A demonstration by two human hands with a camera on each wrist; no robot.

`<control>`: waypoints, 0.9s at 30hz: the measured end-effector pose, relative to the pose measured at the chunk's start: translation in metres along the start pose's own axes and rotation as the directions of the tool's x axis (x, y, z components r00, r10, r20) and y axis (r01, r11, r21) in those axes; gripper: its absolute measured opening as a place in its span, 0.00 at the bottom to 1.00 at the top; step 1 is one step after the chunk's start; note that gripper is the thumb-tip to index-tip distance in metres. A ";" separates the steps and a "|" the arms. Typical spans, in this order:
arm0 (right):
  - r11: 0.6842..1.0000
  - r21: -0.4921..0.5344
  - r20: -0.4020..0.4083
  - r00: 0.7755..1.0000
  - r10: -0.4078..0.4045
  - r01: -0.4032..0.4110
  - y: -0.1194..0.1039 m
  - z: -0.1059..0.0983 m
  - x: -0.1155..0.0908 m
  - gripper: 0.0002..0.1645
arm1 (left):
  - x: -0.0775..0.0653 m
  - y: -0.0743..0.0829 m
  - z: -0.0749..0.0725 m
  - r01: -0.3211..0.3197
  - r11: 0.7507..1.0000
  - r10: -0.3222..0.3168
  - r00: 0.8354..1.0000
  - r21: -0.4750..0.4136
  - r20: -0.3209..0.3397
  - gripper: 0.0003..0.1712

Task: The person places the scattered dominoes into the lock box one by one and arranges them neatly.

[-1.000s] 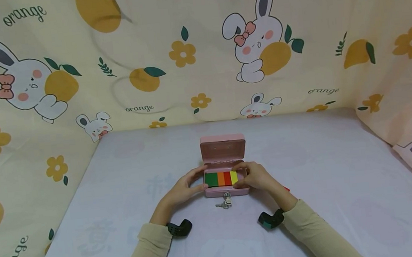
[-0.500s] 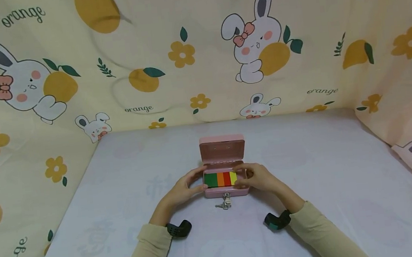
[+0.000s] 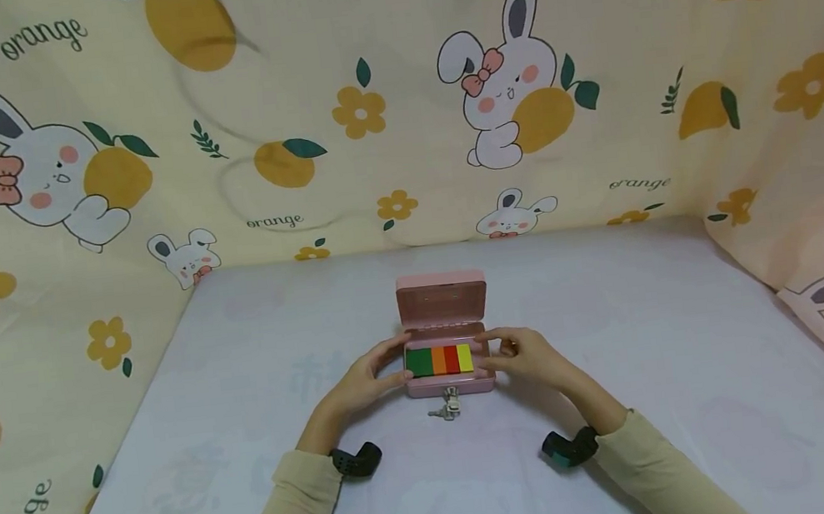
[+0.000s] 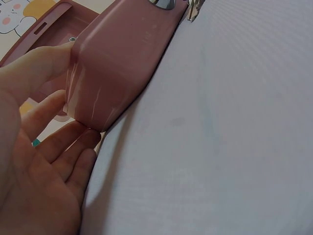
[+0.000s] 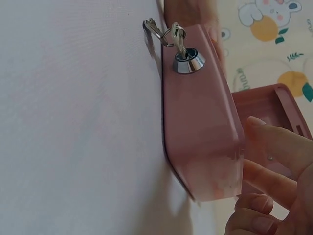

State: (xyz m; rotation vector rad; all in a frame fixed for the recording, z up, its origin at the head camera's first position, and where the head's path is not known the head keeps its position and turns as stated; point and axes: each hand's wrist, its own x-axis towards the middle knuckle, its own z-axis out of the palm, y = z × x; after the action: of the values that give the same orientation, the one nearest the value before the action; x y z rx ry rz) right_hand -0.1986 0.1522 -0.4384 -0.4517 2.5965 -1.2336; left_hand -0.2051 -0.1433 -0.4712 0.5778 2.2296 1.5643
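Note:
A pink cash box (image 3: 451, 385) stands on the table with its lid (image 3: 442, 304) raised. Inside lie flat coloured blocks side by side: green (image 3: 419, 363), orange (image 3: 439, 360), red (image 3: 451, 359) and yellow (image 3: 464, 358). My left hand (image 3: 364, 377) holds the box's left end, thumb at the front rim and fingers along the end wall. At the right end my right hand (image 3: 536, 357) has thumb and index finger spread over the rim, with no block between them. In the right wrist view, its other fingers bend loosely beside the end wall.
A key sits in the front lock (image 5: 189, 62), and a second key (image 3: 439, 412) hangs from its ring. White cloth covers the table (image 3: 451, 487). A rabbit-and-orange printed curtain (image 3: 319, 91) rises behind and at both sides.
My right hand has drawn right, away from the yellow block, and its forearm has swung outward. A bit of red beside that forearm is no longer visible. The left hand stays on the box.

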 end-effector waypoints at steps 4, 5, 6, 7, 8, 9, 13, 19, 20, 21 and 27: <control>1.000 0.000 -0.002 1.000 0.002 -0.002 0.000 -0.002 -0.005 0.25 | 0.000 0.000 0.001 -0.010 1.000 0.010 1.000 -0.005 0.008 0.38; 1.000 -0.001 -0.003 1.000 0.002 -0.002 0.000 -0.003 -0.006 0.25 | 0.000 0.000 0.001 -0.009 1.000 0.009 1.000 -0.004 0.007 0.38; 1.000 0.002 -0.003 1.000 -0.004 0.004 0.001 -0.003 -0.007 0.25 | 0.000 0.000 0.001 -0.004 1.000 0.004 1.000 -0.006 0.006 0.38; 1.000 0.004 -0.007 1.000 -0.001 0.001 0.001 -0.004 -0.008 0.25 | 0.000 0.000 0.001 0.002 1.000 -0.002 1.000 -0.007 0.004 0.38; 1.000 0.004 -0.008 1.000 0.000 0.000 0.001 -0.004 -0.009 0.24 | 0.001 0.000 0.001 0.012 1.000 -0.012 1.000 -0.008 0.001 0.38; 1.000 0.006 -0.012 1.000 -0.001 0.001 0.001 -0.005 -0.011 0.24 | 0.001 0.000 0.001 0.019 1.000 -0.019 1.000 -0.007 -0.002 0.38; 1.000 0.002 -0.031 1.000 -0.003 0.003 0.002 -0.007 -0.015 0.22 | 0.001 0.002 0.002 0.046 0.999 -0.046 0.999 -0.001 -0.015 0.37; 1.000 -0.020 -0.059 0.998 -0.002 0.001 0.001 -0.011 -0.022 0.22 | 0.001 0.003 0.002 0.038 0.999 -0.038 0.999 0.007 -0.014 0.38; 1.000 -0.024 -0.060 0.998 -0.006 0.005 0.001 -0.012 -0.023 0.22 | 0.001 0.003 0.002 0.036 0.999 -0.036 0.999 0.010 -0.012 0.38; 1.000 -0.028 -0.060 0.998 -0.014 0.012 0.001 -0.013 -0.024 0.23 | 0.001 0.003 0.002 0.032 0.999 -0.032 0.999 0.011 -0.010 0.38; 0.998 -0.053 -0.075 0.996 -0.039 0.035 0.002 -0.018 -0.033 0.22 | 0.001 0.001 0.001 0.013 1.000 -0.013 1.000 0.010 -0.004 0.38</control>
State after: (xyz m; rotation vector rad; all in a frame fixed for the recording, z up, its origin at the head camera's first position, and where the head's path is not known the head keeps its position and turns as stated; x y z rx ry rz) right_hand -0.1749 0.1782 -0.4269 -0.4735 2.7008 -1.2202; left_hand -0.2050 -0.1413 -0.4703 0.5626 2.2405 1.5502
